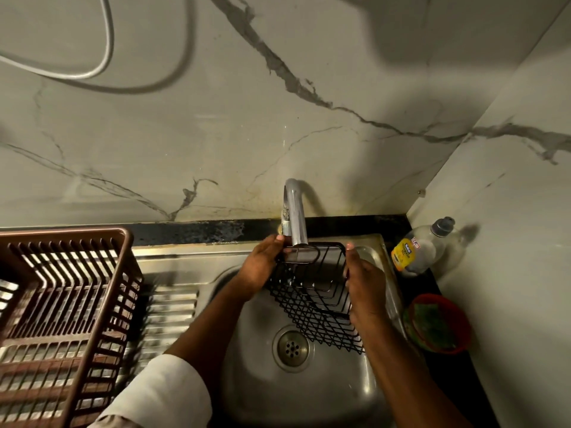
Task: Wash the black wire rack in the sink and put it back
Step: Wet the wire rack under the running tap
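Head view: both hands – left hand (262, 264), right hand (366, 291) – grip the black wire rack (315, 291) under the faucet (295, 211)

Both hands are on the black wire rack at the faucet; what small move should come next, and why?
Probably tilt the rack under the faucet spout. Left hand and right hand hold its sides over the sink, only its top edge beneath the spout.

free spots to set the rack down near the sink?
Bare: the ribbed drainboard between the brown dish basket and the sink bowl, and the bowl floor around the drain. Crowded: the right counter strip, taken by the soap bottle and red bowl. Both hands hold the black wire rack under the faucet.
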`<action>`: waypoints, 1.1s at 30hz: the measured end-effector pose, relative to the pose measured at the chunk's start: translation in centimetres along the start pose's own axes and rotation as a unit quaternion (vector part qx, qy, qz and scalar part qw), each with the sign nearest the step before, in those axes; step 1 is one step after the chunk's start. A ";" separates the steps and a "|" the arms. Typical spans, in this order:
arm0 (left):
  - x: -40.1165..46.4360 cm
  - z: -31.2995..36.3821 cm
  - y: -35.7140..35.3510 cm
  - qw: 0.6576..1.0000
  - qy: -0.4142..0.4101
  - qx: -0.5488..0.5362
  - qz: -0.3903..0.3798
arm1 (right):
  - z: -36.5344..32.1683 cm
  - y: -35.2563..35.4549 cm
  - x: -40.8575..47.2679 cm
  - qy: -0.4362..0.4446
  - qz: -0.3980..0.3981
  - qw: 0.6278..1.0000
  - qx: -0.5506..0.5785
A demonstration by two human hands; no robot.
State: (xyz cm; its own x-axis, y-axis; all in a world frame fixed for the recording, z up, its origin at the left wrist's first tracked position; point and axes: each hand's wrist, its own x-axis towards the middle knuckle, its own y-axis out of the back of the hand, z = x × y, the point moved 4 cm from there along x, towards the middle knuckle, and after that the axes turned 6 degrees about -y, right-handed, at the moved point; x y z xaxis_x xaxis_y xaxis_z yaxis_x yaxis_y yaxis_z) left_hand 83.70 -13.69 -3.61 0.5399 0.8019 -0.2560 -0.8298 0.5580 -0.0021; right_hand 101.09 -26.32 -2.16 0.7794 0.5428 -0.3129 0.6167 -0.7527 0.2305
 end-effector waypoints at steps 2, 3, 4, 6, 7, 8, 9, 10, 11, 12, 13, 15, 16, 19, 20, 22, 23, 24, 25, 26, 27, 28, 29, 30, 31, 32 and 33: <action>-0.5 -0.8 -0.1 0.996 0.046 -0.082 -0.006 | 0.2 0.4 0.3 -0.051 -0.005 0.995 0.083; -0.8 -1.3 -0.3 0.995 0.057 -0.087 -0.002 | 0.4 0.6 0.4 -0.072 -0.006 0.989 0.127; -1.2 -1.9 -0.7 0.994 0.066 -0.086 0.001 | 0.5 0.7 0.4 -0.089 -0.005 0.982 0.164; -2.1 -2.8 -1.6 0.991 0.079 -0.105 0.028 | 1.2 0.6 0.3 -0.095 -0.016 0.974 0.205; -2.6 -2.7 -2.0 0.988 0.085 -0.121 0.045 | 1.5 0.6 0.1 -0.093 -0.019 0.971 0.221; -2.9 -2.6 -2.3 0.987 0.090 -0.123 0.056 | 1.7 0.7 -0.1 -0.091 -0.026 0.966 0.241; -3.0 -2.5 -2.4 0.987 0.093 -0.117 0.065 | 2.0 0.8 -0.1 -0.088 -0.040 0.962 0.255; -3.0 -2.3 -2.4 0.989 0.086 -0.098 0.067 | 2.1 0.9 -0.2 -0.096 -0.051 0.959 0.260; -2.7 -2.2 -2.3 0.993 0.069 -0.075 0.067 | 2.1 1.3 0.0 -0.102 -0.064 0.959 0.258; -2.5 -1.9 -2.2 0.995 0.053 -0.054 0.061 | 2.3 1.8 0.4 -0.106 -0.072 0.959 0.253; -2.2 -1.7 -2.1 0.997 0.044 -0.037 0.053 | 2.5 2.2 1.0 -0.104 -0.081 0.960 0.247; -1.5 -1.4 -2.0 0.997 0.054 -0.035 0.050 | 2.0 3.2 2.1 -0.058 -0.096 0.979 0.171; -1.2 -1.1 -1.9 0.996 0.061 -0.028 0.050 | 1.5 3.4 2.7 -0.016 -0.103 0.988 0.110; -0.2 -0.2 -2.3 0.996 0.054 0.071 0.022 | -0.4 2.6 2.8 0.071 -0.150 0.984 -0.065; -0.1 0.4 -2.4 0.992 0.045 0.120 0.019 | -0.6 2.2 2.8 0.085 -0.155 0.979 -0.103; 0.1 1.0 -2.5 0.986 0.033 0.163 0.022 | -0.9 1.7 2.6 0.107 -0.137 0.976 -0.133; 0.2 1.0 -2.5 0.984 0.025 0.172 0.024 | -1.0 1.7 2.6 0.121 -0.125 0.975 -0.137; 0.1 1.1 -2.4 0.985 0.019 0.172 0.024 | -1.4 1.8 2.1 0.139 -0.116 0.974 -0.139; 0.0 0.9 -2.3 0.986 0.014 0.164 0.027 | -1.8 1.8 1.4 0.156 -0.111 0.971 -0.143; -0.3 0.7 -2.2 0.989 0.014 0.145 0.035 | -2.0 1.8 0.8 0.173 -0.111 0.967 -0.150; -0.6 0.2 -2.1 0.991 0.011 0.127 0.049 | -2.1 1.7 -0.1 0.191 -0.114 0.962 -0.160; -1.1 -0.3 -2.0 0.988 0.005 0.139 0.074 | -2.0 1.7 -1.0 0.207 -0.116 0.956 -0.171; -1.5 -1.1 -1.7 0.982 0.009 0.159 0.102 | -2.0 1.6 -2.0 0.230 -0.113 0.950 -0.176; -2.0 -2.1 -1.3 0.976 0.037 0.169 0.130 | -1.7 1.7 -2.9 0.253 -0.108 0.944 -0.180; -2.3 -3.6 -0.9 0.973 0.081 0.145 0.160 | -1.4 1.8 -3.6 0.275 -0.103 0.938 -0.185; -2.9 -4.7 -0.7 0.967 0.150 0.087 0.185 | -1.2 2.0 -4.4 0.298 -0.099 0.929 -0.198; -3.8 -5.2 -0.9 0.956 0.218 -0.005 0.194 | -0.6 2.3 -5.0 0.324 -0.093 0.915 -0.220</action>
State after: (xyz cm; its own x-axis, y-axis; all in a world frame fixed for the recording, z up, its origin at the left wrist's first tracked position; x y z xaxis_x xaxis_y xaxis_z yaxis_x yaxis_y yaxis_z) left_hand 81.64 -18.31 -7.69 0.0820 0.7817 -0.6182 -0.9581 0.2326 0.1670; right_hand 98.65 -30.53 0.54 0.4696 0.8609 0.1956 0.6195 -0.4792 0.6218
